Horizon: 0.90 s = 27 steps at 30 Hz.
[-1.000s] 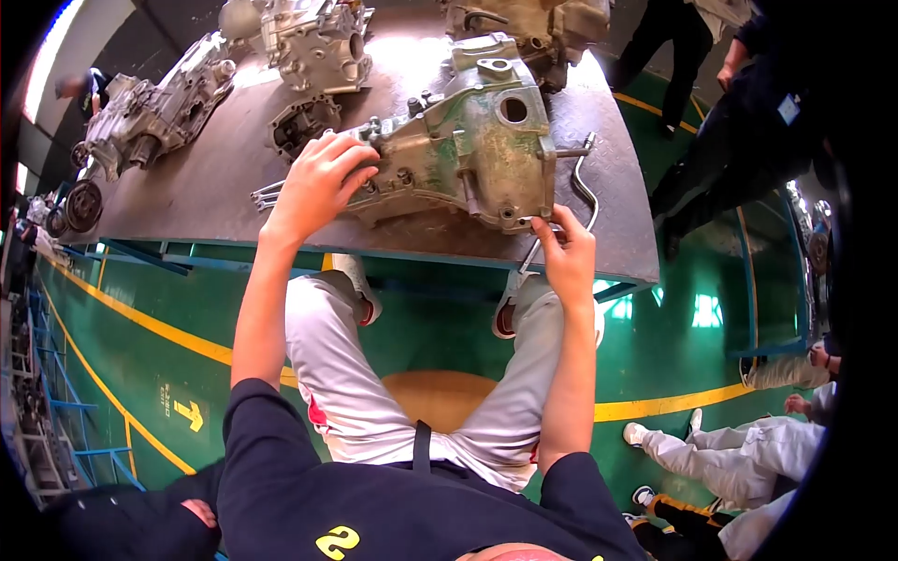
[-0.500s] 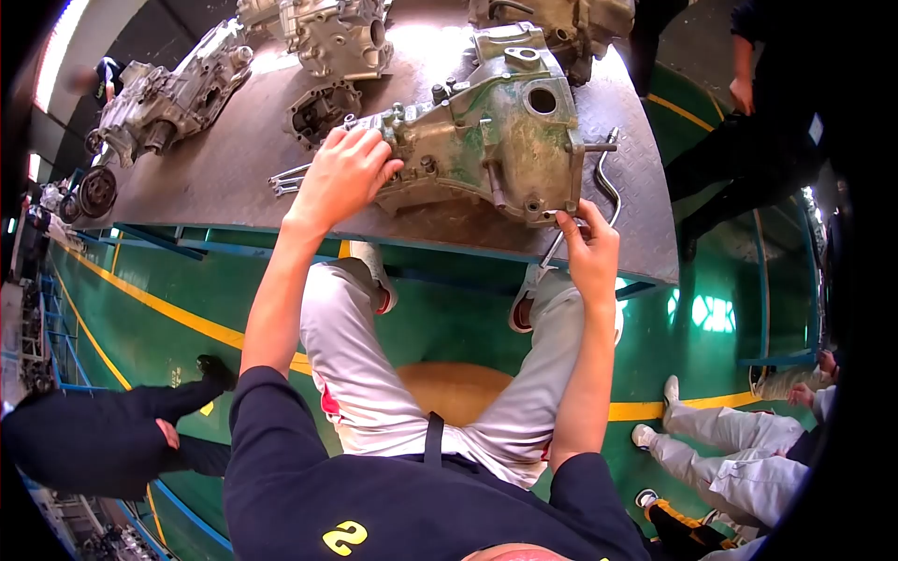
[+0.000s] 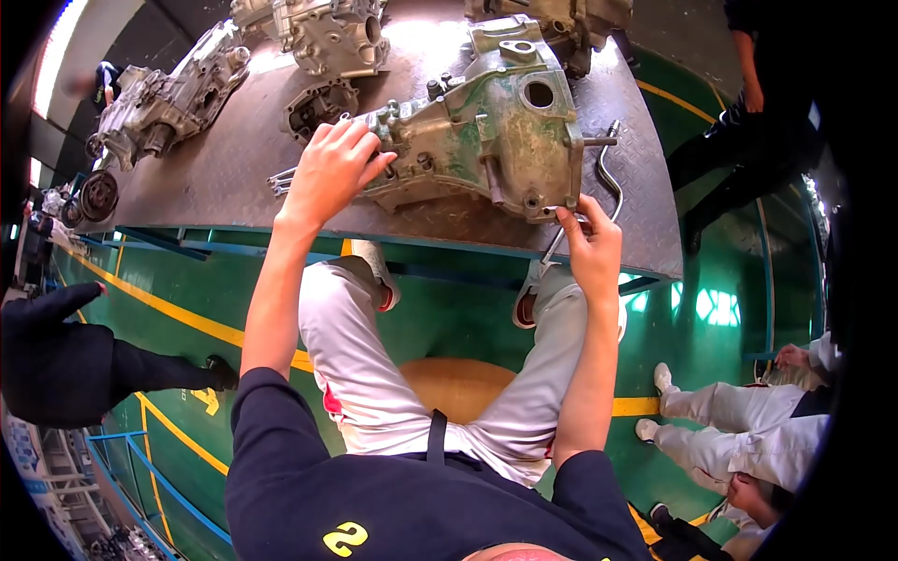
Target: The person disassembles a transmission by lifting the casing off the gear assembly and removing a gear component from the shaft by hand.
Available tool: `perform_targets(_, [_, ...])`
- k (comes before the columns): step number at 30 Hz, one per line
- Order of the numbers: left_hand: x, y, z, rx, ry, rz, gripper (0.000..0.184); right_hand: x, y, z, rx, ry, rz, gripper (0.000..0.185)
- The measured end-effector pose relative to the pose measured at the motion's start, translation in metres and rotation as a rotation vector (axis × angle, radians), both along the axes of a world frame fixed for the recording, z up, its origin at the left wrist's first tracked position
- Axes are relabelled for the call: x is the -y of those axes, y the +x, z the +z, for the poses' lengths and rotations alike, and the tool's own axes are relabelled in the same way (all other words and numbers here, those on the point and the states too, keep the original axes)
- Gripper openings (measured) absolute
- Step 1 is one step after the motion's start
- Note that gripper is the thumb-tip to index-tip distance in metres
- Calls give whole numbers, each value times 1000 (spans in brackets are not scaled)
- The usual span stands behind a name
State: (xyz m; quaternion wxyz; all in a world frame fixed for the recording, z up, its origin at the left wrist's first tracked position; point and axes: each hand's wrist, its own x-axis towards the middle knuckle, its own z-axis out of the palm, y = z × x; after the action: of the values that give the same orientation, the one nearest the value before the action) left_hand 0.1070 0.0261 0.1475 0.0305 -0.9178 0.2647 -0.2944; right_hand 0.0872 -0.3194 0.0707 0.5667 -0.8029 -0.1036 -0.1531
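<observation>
Two hands of mine are on the green-stained gearbox casing, which lies at the near edge of the steel table. Its long axis runs left to right, roughly along that edge, with the narrow end pointing left and the wide, flared end right. A rod sticks out rightward from the wide end, and a round hole shows in its upper face. My left hand curls over the narrow end, hiding part of it; I cannot tell whether its fingers grip anything. My right hand has thumb and fingertips drawn together at the near right corner; what they pinch is too small to tell.

Just right of the casing lies a bent metal bar, its lower length passing behind my right hand. Some slim tools poke out left of my left hand. Beyond, an open metal shell and a pale housing crowd the far side.
</observation>
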Motion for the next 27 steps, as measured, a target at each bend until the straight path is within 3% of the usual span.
perform_targets(13, [10,-9,-9,-61,-58,-7,24,0,1,-3,44,-25,-30,25])
perform_targets(22, [5,29,23,58,-222,-39,16,0,2,-3,39,9,-7,23])
perform_targets(24, [8,53,31,-106,-404,-112,18,-1,1,-3,32,18,-13,23])
perform_targets(27, [17,88,36,-342,-429,-191,24,-2,0,-2,41,11,-11,22])
